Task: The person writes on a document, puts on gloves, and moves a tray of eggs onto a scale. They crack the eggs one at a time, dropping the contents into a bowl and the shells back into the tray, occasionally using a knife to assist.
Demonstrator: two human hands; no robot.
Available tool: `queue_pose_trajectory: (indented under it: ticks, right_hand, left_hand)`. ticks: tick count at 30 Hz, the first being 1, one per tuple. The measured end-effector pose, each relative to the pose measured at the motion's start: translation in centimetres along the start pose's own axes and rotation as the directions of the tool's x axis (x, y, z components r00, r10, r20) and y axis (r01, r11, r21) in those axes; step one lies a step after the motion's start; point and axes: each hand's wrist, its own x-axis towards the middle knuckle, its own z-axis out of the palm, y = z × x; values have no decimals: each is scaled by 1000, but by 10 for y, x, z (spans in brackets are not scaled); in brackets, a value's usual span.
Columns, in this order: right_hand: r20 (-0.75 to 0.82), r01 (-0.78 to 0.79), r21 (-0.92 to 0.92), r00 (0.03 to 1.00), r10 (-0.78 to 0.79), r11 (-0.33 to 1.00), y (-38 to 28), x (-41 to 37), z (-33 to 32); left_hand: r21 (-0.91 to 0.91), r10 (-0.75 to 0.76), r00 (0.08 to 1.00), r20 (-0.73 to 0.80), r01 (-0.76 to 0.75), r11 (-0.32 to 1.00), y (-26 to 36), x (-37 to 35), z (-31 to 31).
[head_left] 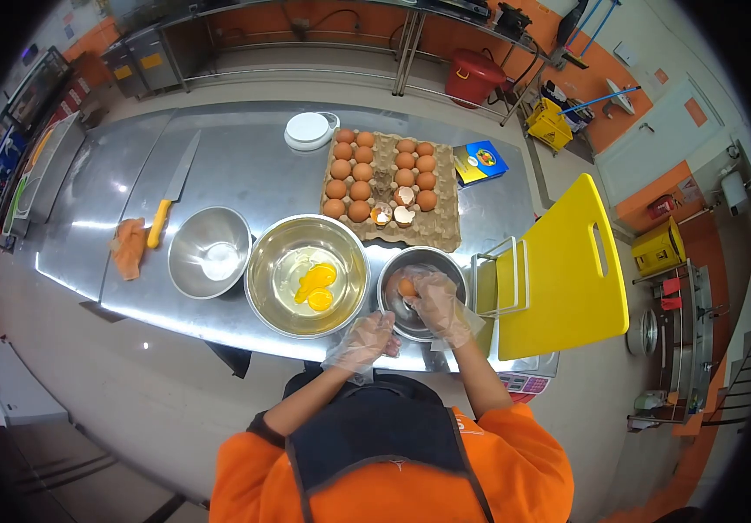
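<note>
In a clear plastic glove, my right hand [442, 307] is closed round a brown egg [407, 287] over the small steel bowl [389, 267]. My left hand [363, 342], gloved too, is at that bowl's near left rim with its fingers curled; whether they grip anything is hidden. To the left, a larger steel bowl [258, 279] contains raw egg yolks [316, 286] and clear egg white. Beyond the bowls lies a cardboard egg tray [435, 234] with several whole brown eggs [360, 190] and a few broken eggshells [403, 214].
Another steel bowl [186, 261] stands at left, beside an orange cloth [129, 248] and a yellow-handled knife [175, 187]. At right, a yellow cutting board [563, 270] leans in a white wire rack [515, 275]. A white scale [307, 129] and blue-yellow box [482, 162] flank the tray.
</note>
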Motion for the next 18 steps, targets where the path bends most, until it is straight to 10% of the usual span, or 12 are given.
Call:
queue_pose_trajectory:
  ticks: [18]
  right_hand:
    - [-103,-57,-25,993,54,998,-15,3,3]
  left_hand:
    - [0,42,998,-52,-42,999,7,0,1]
